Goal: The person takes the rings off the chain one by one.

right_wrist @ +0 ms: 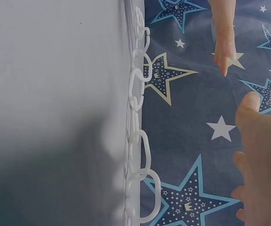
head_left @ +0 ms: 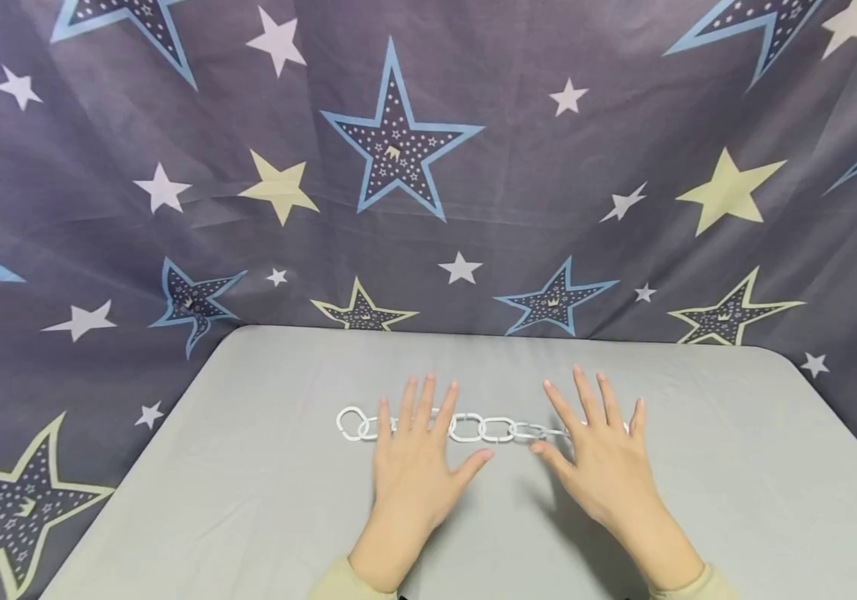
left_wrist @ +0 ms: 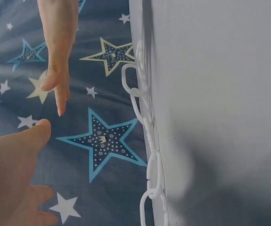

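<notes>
A white chain of several oval links [head_left: 498, 429] lies in a roughly straight row across the grey table. My left hand [head_left: 417, 467], palm down with fingers spread, hovers over the chain's left part and covers some links. On the other side my right hand [head_left: 612, 462] is likewise spread, hiding most of the chain's right end. Both wrist views show a gap between the hands and the chain [left_wrist: 149, 127], so neither one touches it. In the right wrist view the links [right_wrist: 137, 141] run along the table's far edge, some standing on their sides.
The table [head_left: 248, 500] has a grey cover with rounded far corners. Behind and beside it hangs a dark curtain [head_left: 511, 192] printed with stars. Shadows of the hands fall on the cover.
</notes>
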A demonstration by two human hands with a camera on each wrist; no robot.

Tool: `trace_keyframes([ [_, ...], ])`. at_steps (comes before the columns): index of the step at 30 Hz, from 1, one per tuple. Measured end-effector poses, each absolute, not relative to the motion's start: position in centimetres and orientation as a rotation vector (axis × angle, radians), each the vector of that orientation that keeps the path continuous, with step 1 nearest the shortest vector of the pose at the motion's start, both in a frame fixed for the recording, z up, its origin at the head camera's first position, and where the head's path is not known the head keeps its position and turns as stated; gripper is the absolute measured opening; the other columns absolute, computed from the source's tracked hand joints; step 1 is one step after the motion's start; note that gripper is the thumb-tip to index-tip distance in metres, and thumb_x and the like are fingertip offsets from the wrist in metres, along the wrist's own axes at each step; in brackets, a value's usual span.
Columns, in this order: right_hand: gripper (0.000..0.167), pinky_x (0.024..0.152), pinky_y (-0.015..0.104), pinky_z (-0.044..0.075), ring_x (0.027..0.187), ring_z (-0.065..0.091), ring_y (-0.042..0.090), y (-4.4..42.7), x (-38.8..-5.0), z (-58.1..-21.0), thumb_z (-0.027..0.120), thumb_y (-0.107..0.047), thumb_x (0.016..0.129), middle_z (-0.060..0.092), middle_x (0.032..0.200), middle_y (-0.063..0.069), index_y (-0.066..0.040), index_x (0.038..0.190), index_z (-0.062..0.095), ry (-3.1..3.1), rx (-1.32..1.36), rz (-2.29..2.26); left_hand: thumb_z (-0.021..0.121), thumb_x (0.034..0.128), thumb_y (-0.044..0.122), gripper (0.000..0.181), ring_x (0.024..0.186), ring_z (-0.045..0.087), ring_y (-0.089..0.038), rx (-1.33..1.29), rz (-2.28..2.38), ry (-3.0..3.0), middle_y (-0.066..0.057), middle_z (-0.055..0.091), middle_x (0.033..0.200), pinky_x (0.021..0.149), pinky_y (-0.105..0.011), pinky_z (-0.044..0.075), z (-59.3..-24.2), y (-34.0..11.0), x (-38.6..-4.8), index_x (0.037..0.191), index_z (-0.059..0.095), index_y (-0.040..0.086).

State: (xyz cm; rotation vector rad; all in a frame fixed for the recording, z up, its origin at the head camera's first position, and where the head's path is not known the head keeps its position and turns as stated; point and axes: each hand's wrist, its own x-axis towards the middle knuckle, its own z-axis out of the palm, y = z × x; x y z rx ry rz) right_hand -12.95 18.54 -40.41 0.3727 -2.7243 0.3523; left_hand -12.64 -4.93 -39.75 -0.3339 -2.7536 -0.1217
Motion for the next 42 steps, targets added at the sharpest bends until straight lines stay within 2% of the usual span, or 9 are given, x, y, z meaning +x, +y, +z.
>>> trace_keyframes([
  [4,0.072,0.108,0.07,-0.008,0.15,0.004,0.038,18.7,-13.0,-40.3,0.061,-0.053,0.092,0.019,0.162,0.015,-0.025,0.154,0.036,-2.735,0.366,0.351,0.043,0.0868,0.079,0.088,0.149,0.019,-0.029,-0.353,-0.102,-2.752,-0.008,0.028,0.161,0.116,-0.056,0.013,-39.7,-4.6,-12.7,0.155,0.035,0.023],
  [16,0.072,0.107,0.072,-0.008,0.15,0.004,0.039,19.1,-13.2,-40.4,0.06,-0.052,0.093,0.019,0.162,0.016,-0.026,0.155,0.034,-2.75,0.353,0.363,0.048,0.0861,0.077,0.088,0.149,0.018,-0.029,-0.397,-0.147,-2.751,-0.007,0.026,0.161,0.117,-0.056,0.01,-39.8,-4.0,-12.9,0.155,0.035,0.023],
  [29,0.073,0.105,0.075,-0.006,0.149,0.005,0.04,19.6,-13.4,-40.4,0.058,-0.054,0.094,0.019,0.162,0.016,-0.031,0.157,0.028,-2.787,0.335,0.374,0.04,0.0869,0.08,0.088,0.149,0.019,-0.028,-0.435,-0.066,-2.76,-0.007,0.027,0.161,0.117,-0.056,0.01,-40.1,-2.9,-13.7,0.155,0.034,0.025],
  [34,0.073,0.105,0.075,-0.008,0.148,0.005,0.042,20.0,-13.5,-40.3,0.054,-0.057,0.095,0.017,0.163,0.016,-0.028,0.157,0.028,-2.801,0.317,0.362,0.04,0.0867,0.08,0.089,0.148,0.02,-0.029,-0.459,-0.052,-2.765,-0.006,0.027,0.161,0.117,-0.056,0.01,-40.1,-2.1,-14.2,0.155,0.034,0.024],
  [39,0.074,0.105,0.075,-0.008,0.148,0.004,0.044,20.5,-13.7,-40.1,0.058,-0.053,0.095,0.015,0.163,0.017,-0.026,0.157,0.027,-2.818,0.291,0.38,0.04,0.087,0.08,0.088,0.149,0.019,-0.028,-0.49,-0.068,-2.759,-0.005,0.026,0.161,0.117,-0.056,0.01,-40.1,-1.3,-14.5,0.156,0.033,0.025],
  [42,0.074,0.105,0.075,-0.004,0.148,0.004,0.044,21.0,-13.8,-40.0,0.055,-0.053,0.096,0.013,0.163,0.017,-0.027,0.158,0.025,-2.83,0.288,0.397,0.042,0.0868,0.079,0.087,0.15,0.016,-0.026,-0.511,-0.104,-2.744,-0.004,0.025,0.162,0.117,-0.056,0.009,-40.1,-0.9,-14.8,0.156,0.032,0.027],
])
